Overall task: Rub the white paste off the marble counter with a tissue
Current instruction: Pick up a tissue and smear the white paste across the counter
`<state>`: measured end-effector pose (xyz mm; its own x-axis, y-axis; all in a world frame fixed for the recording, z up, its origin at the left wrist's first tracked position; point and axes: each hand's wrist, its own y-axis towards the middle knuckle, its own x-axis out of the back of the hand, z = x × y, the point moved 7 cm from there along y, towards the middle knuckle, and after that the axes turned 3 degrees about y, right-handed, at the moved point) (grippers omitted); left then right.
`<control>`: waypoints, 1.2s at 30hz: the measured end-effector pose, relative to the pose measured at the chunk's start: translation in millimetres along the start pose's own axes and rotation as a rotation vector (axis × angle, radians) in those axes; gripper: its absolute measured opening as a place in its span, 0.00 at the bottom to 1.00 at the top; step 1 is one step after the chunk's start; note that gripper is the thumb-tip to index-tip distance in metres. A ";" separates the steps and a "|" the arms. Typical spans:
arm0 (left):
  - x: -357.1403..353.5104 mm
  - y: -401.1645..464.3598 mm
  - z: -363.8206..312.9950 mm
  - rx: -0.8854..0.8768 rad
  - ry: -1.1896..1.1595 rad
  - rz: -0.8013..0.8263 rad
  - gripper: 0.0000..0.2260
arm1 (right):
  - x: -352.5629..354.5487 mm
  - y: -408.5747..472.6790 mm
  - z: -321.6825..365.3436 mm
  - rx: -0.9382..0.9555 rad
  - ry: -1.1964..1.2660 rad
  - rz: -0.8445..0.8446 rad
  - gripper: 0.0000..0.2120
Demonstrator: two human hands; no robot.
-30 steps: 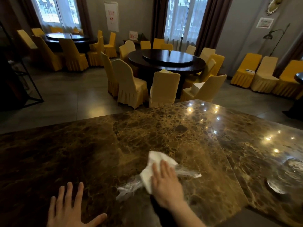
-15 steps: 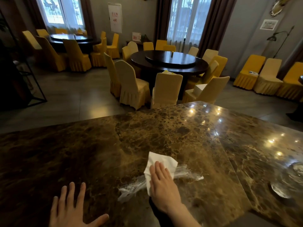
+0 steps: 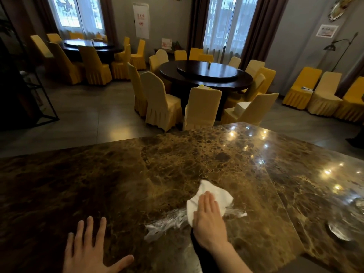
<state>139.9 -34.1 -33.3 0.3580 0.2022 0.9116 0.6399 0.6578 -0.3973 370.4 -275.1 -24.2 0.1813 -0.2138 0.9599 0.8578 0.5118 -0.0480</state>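
A brown marble counter fills the lower half of the view. A smeared streak of white paste runs across it, from lower left up to a short tail at the right of my hand. My right hand lies flat, fingers together, pressing a white tissue onto the middle of that streak. The tissue sticks out beyond my fingertips. My left hand rests palm down on the bare marble to the left, fingers spread, holding nothing.
A seam splits the counter into two slabs right of the tissue. A shiny glass-like object sits near the right edge. Beyond the far counter edge stand covered chairs and a round dark table.
My right hand has slid the tissue along the paste streak towards the right and a little away from me. My left hand has stayed in place.
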 end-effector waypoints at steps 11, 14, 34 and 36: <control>11.7 -5.4 -5.5 0.028 0.009 0.055 0.70 | 0.9 -5.7 -4.3 0.038 -0.014 -0.011 0.31; 13.1 -7.1 -5.1 0.028 0.011 0.063 0.71 | 16.5 0.4 -47.5 -0.202 -0.031 -0.034 0.31; 22.9 -11.0 -9.7 0.042 0.059 0.067 0.72 | 49.0 -9.4 1.1 0.038 0.304 -0.201 0.05; 21.8 -11.2 -9.4 0.043 0.062 0.068 0.71 | 70.3 -8.4 -32.3 -0.124 0.531 -0.354 0.04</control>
<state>147.0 -43.9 -10.0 0.4414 0.2031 0.8740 0.5839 0.6747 -0.4516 391.5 -321.3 34.8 0.0632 -0.7506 0.6577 0.9527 0.2417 0.1844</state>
